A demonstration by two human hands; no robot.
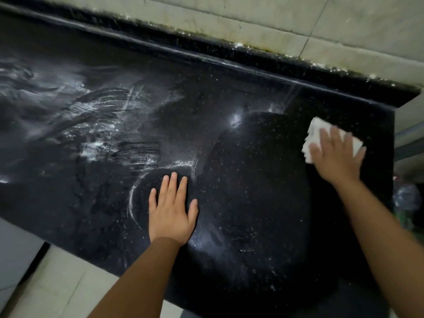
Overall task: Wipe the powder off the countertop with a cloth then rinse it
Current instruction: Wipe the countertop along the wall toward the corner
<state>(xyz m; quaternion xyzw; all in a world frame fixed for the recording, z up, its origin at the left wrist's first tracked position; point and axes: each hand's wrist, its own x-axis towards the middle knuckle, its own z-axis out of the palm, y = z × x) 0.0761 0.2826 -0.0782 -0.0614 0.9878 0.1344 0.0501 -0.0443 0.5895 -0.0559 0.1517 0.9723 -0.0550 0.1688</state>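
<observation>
The right hand (336, 154) is pressing flat, fingers straight, on the white cloth (316, 131) near the black worktop's (252, 203) right end; the left hand (171, 208) is resting flat, fingers spread. Powder (96, 145) is lying smeared leftward; the cloth's middle is hiding beneath the fingers.

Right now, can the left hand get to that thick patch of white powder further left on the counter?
Probably yes. The left hand lies flat on the countertop, and the powder patch sits up and to its left with only bare counter between. The right hand presses the cloth far away.
</observation>
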